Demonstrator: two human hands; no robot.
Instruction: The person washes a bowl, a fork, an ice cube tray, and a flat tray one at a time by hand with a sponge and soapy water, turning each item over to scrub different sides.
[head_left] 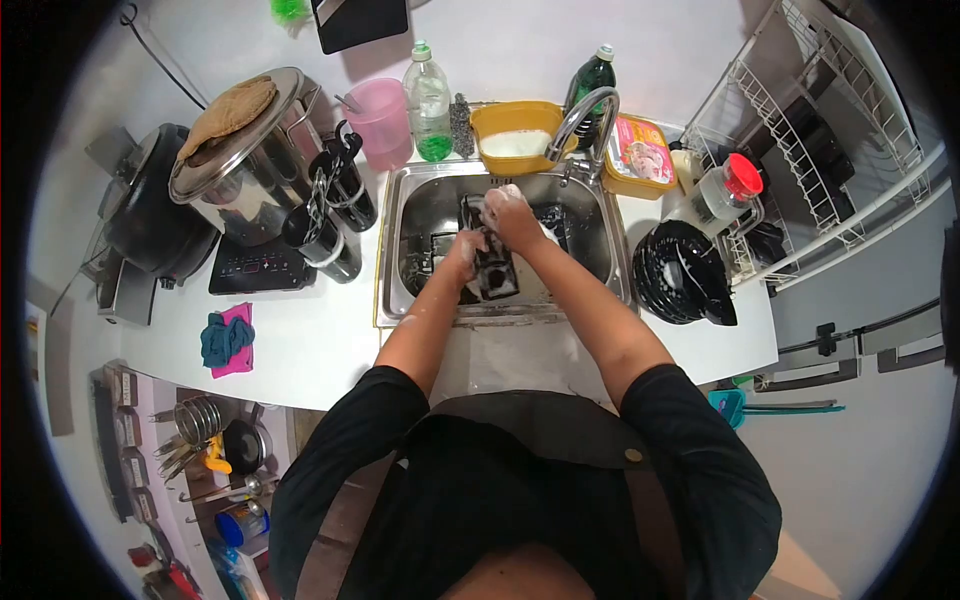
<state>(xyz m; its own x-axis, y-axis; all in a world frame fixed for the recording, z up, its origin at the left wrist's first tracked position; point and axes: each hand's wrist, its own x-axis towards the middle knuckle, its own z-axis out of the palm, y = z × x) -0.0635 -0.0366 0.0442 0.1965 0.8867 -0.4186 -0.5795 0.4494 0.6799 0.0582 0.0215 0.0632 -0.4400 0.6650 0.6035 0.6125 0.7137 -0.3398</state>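
Note:
Over the steel sink [622,262], a black rectangular piece with raised edges [495,272] is streaked with suds. My left hand [464,258] grips its left side. Higher up on the same piece, my right hand [511,220] is closed and covered in white foam; I cannot tell what, if anything, is inside its fingers. More black items [552,222] lie in the sink basin beneath, partly hidden by my forearms. A curved faucet [598,100] stands behind the sink to the right.
Behind the sink are a yellow tub [512,116] with whitish liquid, a bottle of green liquid [430,110] and a pink pitcher [380,125]. Stacked soapy black dishes [680,275] sit right, beside a white wire rack [800,160]. A steel pot [250,170] stands left.

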